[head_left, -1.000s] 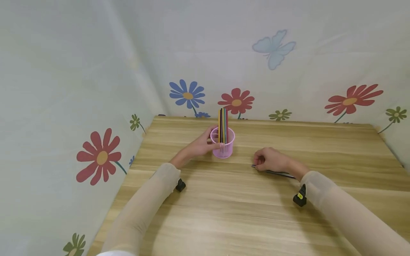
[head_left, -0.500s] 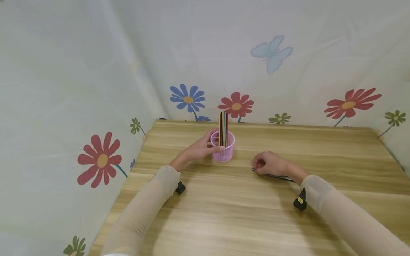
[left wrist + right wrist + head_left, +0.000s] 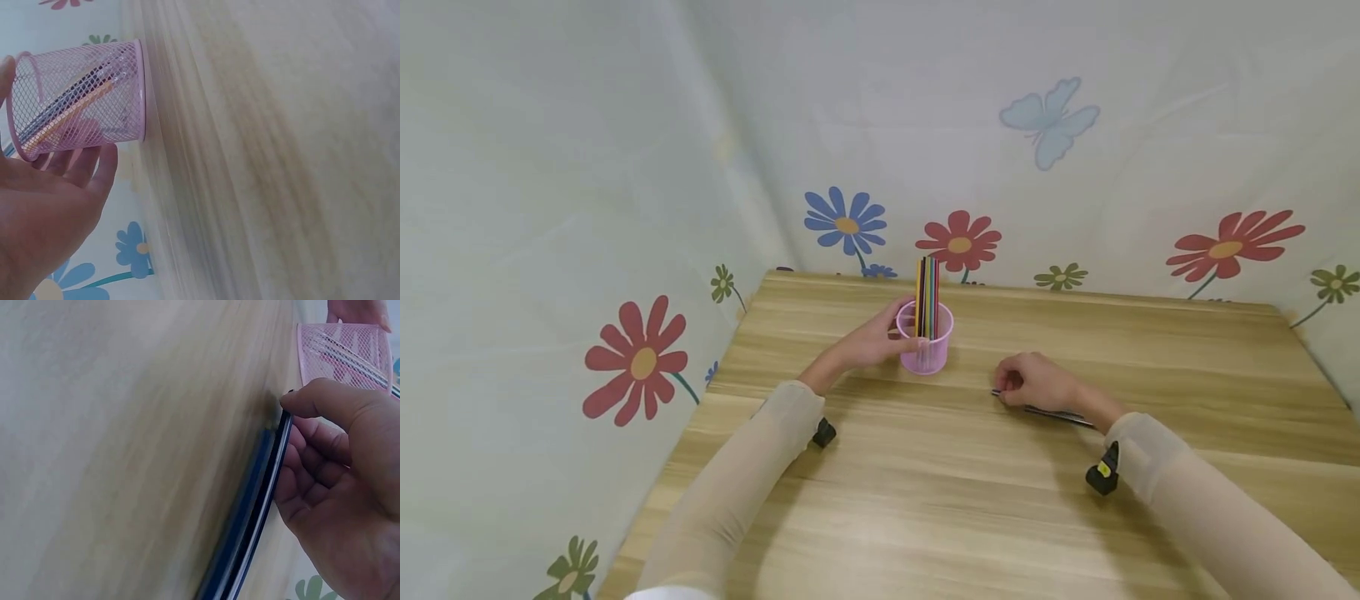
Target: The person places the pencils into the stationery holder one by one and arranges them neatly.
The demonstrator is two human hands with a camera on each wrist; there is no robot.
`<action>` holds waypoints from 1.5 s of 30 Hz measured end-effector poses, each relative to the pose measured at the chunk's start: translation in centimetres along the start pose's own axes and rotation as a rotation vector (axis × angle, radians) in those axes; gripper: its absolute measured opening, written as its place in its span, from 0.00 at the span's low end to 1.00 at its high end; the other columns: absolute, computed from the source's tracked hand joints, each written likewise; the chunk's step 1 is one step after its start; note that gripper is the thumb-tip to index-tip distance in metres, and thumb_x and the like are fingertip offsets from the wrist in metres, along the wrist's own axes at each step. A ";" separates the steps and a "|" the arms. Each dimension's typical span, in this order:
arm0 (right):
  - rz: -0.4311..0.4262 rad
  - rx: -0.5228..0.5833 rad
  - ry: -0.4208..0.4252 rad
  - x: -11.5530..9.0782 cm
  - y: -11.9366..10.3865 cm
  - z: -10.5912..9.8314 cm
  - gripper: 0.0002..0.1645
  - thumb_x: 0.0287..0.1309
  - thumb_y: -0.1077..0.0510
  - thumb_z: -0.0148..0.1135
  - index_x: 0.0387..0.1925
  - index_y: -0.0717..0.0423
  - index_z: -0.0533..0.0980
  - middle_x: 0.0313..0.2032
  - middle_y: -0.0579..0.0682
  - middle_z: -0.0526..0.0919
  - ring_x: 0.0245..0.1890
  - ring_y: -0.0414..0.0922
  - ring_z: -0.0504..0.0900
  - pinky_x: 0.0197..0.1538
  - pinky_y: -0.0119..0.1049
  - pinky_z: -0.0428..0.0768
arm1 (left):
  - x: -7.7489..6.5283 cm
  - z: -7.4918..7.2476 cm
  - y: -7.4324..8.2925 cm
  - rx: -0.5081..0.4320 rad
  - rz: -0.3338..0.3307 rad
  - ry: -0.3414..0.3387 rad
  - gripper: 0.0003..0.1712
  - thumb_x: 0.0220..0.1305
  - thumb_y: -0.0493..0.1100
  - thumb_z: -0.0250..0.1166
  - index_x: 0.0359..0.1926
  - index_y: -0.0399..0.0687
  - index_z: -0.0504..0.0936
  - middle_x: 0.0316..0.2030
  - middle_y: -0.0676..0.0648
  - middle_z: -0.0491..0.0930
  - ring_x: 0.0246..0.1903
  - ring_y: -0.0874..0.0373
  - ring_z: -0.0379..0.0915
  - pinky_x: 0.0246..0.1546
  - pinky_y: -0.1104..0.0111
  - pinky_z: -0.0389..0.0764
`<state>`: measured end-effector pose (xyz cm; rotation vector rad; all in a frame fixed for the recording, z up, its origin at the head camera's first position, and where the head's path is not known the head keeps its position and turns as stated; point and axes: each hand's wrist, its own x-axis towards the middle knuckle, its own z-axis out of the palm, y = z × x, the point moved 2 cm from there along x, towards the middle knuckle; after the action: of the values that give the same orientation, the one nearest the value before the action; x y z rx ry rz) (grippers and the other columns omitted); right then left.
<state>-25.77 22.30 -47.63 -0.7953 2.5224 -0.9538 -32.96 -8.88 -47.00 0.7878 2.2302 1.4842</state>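
A pink mesh pencil cup (image 3: 934, 358) stands upright on the table with several coloured pencils (image 3: 927, 292) in it. My left hand (image 3: 871, 343) grips the cup from its left side, thumb across the front and the other fingers around the back. To the right of the cup, my right hand (image 3: 1039, 380) pinches a dark, shiny pencil (image 3: 270, 478) near its far end, between thumb and fingers. The pencil lies low along the tabletop, partly hidden under the hand in the head view. Beside it in the right wrist view runs a blurred blue strip (image 3: 240, 503); I cannot tell whether it is a second pencil.
The wood-grain table (image 3: 910, 492) reaches back to a pale hanging cloth (image 3: 917, 100) printed with flowers and a butterfly. The cloth also borders the left side. Each wrist carries a small black camera (image 3: 824, 432).
The head view has shifted slightly. Both hands hold their places, the left on the cup and the right on the dark pencil.
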 end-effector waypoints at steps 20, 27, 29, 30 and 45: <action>-0.057 0.103 0.194 1.4 -3.7 -7.3 0.04 0.69 0.63 0.70 0.41 0.61 0.83 0.36 0.53 0.86 0.33 0.46 0.79 0.35 0.31 0.79 | 0.1 0.0 0.2 0.019 -0.001 -0.001 0.49 0.72 0.51 0.72 0.83 0.56 0.53 0.74 0.44 0.66 0.73 0.49 0.64 0.74 0.54 0.70; -0.028 0.172 0.334 2.6 -6.6 -10.2 0.08 0.70 0.60 0.70 0.45 0.61 0.83 0.40 0.56 0.87 0.38 0.50 0.84 0.41 0.30 0.83 | 0.0 0.1 0.2 -0.004 0.006 0.000 0.48 0.73 0.48 0.71 0.82 0.54 0.53 0.74 0.42 0.66 0.73 0.48 0.65 0.74 0.56 0.70; -0.007 0.211 0.367 2.9 -7.5 -10.8 0.10 0.71 0.58 0.70 0.46 0.60 0.83 0.42 0.56 0.87 0.42 0.49 0.85 0.46 0.30 0.84 | 0.0 0.1 0.2 -0.006 0.011 -0.003 0.47 0.73 0.47 0.71 0.82 0.53 0.53 0.74 0.42 0.66 0.73 0.48 0.66 0.74 0.57 0.71; 0.000 0.239 0.378 3.0 -7.9 -11.0 0.11 0.71 0.57 0.70 0.47 0.60 0.82 0.43 0.56 0.87 0.43 0.49 0.85 0.48 0.30 0.85 | 0.0 0.1 0.2 -0.007 0.013 -0.006 0.47 0.73 0.47 0.70 0.82 0.53 0.53 0.74 0.42 0.66 0.73 0.48 0.66 0.74 0.57 0.71; -0.166 0.466 0.600 4.2 -13.3 -12.2 0.13 0.71 0.55 0.70 0.47 0.61 0.80 0.43 0.53 0.85 0.41 0.49 0.83 0.49 0.32 0.85 | 0.1 -0.1 0.3 0.011 -0.010 0.004 0.49 0.72 0.49 0.72 0.83 0.56 0.53 0.74 0.43 0.66 0.73 0.48 0.65 0.74 0.54 0.69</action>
<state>-29.81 17.62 -30.16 -0.6406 2.5282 -1.9929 -32.97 -8.81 -46.72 0.7763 2.2434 1.4711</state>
